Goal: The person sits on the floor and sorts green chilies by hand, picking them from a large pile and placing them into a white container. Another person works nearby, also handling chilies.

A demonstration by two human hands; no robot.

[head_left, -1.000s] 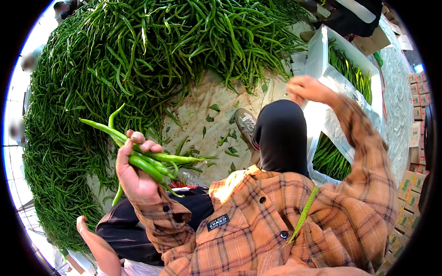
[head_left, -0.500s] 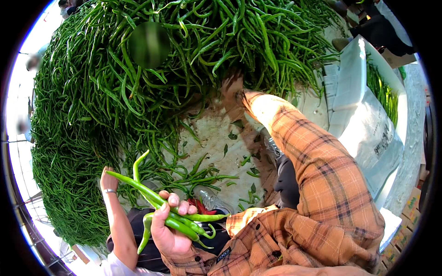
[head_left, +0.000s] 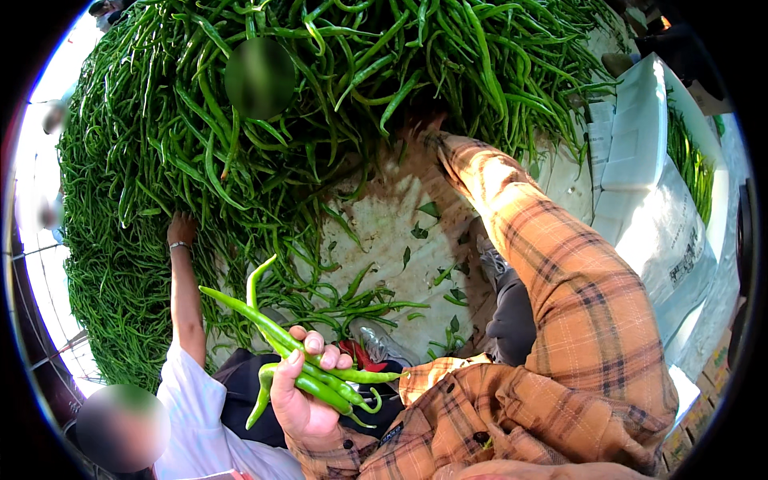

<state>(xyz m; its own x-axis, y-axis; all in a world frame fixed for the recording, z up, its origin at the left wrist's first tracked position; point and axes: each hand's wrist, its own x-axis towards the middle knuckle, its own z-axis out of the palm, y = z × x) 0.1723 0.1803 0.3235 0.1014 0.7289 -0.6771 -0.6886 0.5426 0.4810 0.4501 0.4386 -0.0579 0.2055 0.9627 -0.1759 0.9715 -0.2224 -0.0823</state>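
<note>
A bunch of several long green chili peppers (head_left: 268,324) is gripped in my left hand (head_left: 308,400), fingers wrapped round it, low in the middle of the view. The peppers' tips stick out to the upper left and to the right. My right hand (head_left: 418,126), at the end of an outstretched plaid sleeve, reaches into the lower edge of a large heap of green chili peppers (head_left: 352,72). Shadow, blur and overhanging peppers hide its fingers, so whether it holds any cannot be made out.
Loose peppers and leaves lie on a pale sheet (head_left: 376,240). A white box (head_left: 640,136) of peppers stands at the right, plastic film over its side. A co-worker's hand (head_left: 182,228) touches the heap at the left. Some red peppers (head_left: 362,356) lie beyond my left hand.
The co-worker's arm at the left has stretched forward to the heap. My right hand stays at the heap's edge and my left still holds its peppers. The view has shifted slightly.
</note>
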